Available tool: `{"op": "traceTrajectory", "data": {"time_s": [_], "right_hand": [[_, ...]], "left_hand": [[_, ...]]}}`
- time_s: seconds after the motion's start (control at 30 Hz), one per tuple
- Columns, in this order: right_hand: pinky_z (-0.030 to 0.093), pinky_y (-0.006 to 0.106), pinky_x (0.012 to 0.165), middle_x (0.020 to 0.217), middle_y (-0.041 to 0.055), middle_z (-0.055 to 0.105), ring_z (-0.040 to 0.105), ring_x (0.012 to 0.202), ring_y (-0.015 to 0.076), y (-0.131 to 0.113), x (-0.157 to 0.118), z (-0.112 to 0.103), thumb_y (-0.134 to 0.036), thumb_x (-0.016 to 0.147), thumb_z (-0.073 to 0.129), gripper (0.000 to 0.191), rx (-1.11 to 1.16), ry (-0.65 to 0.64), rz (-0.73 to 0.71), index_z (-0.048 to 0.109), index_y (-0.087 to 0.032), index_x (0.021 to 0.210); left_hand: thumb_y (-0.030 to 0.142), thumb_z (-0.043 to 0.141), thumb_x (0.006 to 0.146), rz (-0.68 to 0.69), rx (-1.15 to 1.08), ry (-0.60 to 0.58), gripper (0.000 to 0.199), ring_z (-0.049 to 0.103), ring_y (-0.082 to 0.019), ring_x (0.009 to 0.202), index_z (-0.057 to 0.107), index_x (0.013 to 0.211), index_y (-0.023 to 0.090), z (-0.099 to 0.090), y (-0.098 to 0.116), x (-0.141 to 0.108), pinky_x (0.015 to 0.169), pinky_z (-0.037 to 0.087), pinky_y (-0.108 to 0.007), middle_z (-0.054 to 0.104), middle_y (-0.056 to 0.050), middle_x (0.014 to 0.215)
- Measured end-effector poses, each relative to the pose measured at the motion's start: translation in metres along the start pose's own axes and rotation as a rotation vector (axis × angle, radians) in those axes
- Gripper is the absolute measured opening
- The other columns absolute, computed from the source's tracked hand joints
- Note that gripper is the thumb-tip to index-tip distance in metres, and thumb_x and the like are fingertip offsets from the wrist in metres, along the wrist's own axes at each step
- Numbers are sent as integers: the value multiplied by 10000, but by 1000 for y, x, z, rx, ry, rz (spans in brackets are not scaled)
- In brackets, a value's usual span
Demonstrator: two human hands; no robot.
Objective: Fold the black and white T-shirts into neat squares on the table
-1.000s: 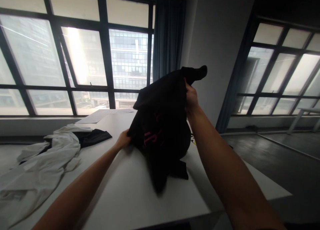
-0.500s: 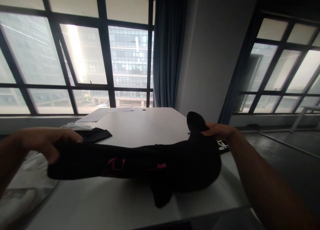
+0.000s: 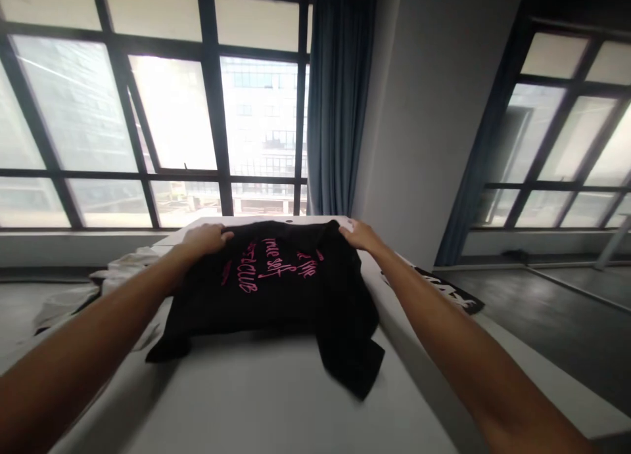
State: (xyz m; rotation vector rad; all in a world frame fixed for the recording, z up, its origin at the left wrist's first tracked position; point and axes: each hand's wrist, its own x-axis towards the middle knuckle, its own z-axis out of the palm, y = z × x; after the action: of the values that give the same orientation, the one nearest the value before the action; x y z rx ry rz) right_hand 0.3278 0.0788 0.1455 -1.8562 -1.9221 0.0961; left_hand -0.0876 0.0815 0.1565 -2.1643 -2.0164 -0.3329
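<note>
A black garment (image 3: 256, 309) with pink lettering hangs stretched between my two hands over the white table (image 3: 276, 395). My left hand (image 3: 207, 239) is closed on its far left edge, and my right hand (image 3: 359, 234) pinches its far right corner. The lettering faces me and runs sideways. One sleeve droops at the lower right, its end over the table. A smaller dark flap hangs at the lower left.
Rumpled white clothes (image 3: 116, 276) lie left of my left forearm. Beyond my right forearm is a folded black item with white print (image 3: 451, 293) at the table's right side. Windows, a blue curtain (image 3: 335, 106) and a pillar stand behind.
Both hands have moved forward, my left also to the right and my right to the left. The garment has opened out from a bunched strip, and its lettering now shows.
</note>
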Motion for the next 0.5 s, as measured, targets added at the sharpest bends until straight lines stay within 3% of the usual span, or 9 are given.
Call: {"op": "traceTrajectory", "data": {"time_s": [0.1,0.17,0.23,0.3,0.37,0.5], "right_hand": [[412,350,1056,1368,197,592,564,1251,315,7,-21,40,-516,902,554,618,-34,-237,-20,593,-69,1327],[435,341,1047,1350,153,619,585,1231,306,14,-35,62,-569,813,657,645,-62,-407,-46,645,-132,1287],[404,381,1093,1427,156,553,530,1298,328,26,-47,79,-626,740,705,799,-122,-544,-51,584,-150,1370],[367,416,1128,1498,171,465,461,1358,345,43,-54,88,-644,707,721,933,-187,-615,-28,482,-144,1458],[348,422,1143,1536,187,404,419,1390,345,62,-56,89,-603,719,728,970,-216,-602,17,408,-128,1502],[347,407,1141,1533,198,403,411,1396,338,89,-55,80,-494,769,717,888,-208,-574,83,398,-108,1502]], "left_hand": [[688,569,786,84,-34,-226,684,667,-340,1075,704,1186,150,57,-4,-15,904,499,-392,722,-182,1168],[718,582,740,120,-42,-304,764,634,-365,1151,683,1234,143,87,-15,-26,959,479,-407,678,-206,1254],[731,571,723,141,-46,-301,852,512,-404,1304,606,1345,149,110,-31,-37,1049,412,-478,526,-226,1439],[730,551,730,163,-53,-291,886,344,-413,1425,520,1430,188,125,-47,-46,1122,301,-561,348,-198,1568],[730,528,744,193,-72,-332,899,244,-399,1471,462,1473,207,134,-60,-54,1149,222,-601,257,-178,1608],[750,497,746,222,-142,-340,945,254,-370,1473,429,1491,172,137,-77,-69,1158,272,-518,254,-189,1608]]}}
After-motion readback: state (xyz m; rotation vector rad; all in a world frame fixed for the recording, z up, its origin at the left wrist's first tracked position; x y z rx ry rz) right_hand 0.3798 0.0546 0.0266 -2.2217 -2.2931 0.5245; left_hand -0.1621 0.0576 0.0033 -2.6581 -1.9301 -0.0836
